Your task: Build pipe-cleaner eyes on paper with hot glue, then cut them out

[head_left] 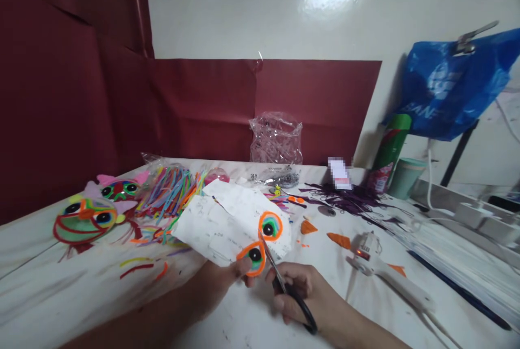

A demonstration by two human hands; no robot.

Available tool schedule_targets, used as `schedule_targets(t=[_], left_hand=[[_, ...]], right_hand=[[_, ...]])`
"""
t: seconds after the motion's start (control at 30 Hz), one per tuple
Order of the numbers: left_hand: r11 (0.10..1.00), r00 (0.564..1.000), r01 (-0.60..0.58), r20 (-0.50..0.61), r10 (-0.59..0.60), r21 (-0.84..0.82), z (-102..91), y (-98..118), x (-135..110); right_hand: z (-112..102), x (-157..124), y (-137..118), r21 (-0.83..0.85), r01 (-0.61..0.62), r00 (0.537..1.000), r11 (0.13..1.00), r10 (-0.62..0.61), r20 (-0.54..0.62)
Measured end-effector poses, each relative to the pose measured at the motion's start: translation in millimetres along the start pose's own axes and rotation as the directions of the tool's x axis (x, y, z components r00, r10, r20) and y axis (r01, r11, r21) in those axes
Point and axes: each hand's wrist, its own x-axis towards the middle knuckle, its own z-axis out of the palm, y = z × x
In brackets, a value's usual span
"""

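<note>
My left hand (233, 276) pinches the lower edge of an orange-rimmed eye piece (252, 258), which has a black pupil and blue-green rings. A matching eye piece (270, 227) adjoins it at the upper right; whether the two are joined I cannot tell. Fingers of my right hand (298, 289) are wrapped around the black handles of a pair of scissors (277, 273). The scissor blades point up and left, between the two eye pieces. Behind them lie white paper sheets (231, 211) with faint marks.
Two colourful face crafts (85, 221) and a bundle of pipe cleaners (168, 192) lie left. To the right are orange pieces (339, 240), a white glue gun (390, 273) with its cord, purple strands (345, 197), a green cup (407, 178) and a power strip (483, 221).
</note>
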Motion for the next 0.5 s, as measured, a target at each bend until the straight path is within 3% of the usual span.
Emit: schedule_targets(t=[0.1,0.27,0.5], left_hand=[[0.989,0.990,-0.117,-0.067,0.123,0.088,5.2,2.2,-1.3],[0.992,0.994,-0.086,-0.060,0.092,0.094,9.1,5.3,-0.5],[0.996,0.996,-0.079,-0.048,0.081,0.043,5.9,0.5,0.1]], right_hand=[[-0.5,-1.6,-0.2,-0.005,0.034,0.999,0.999,-0.034,0.027],[-1.2,-2.9,-0.4,-0.042,0.036,0.999,0.998,-0.035,0.041],[-7.2,-3.6,-1.9,-0.166,0.014,0.999,0.986,-0.021,-0.036]])
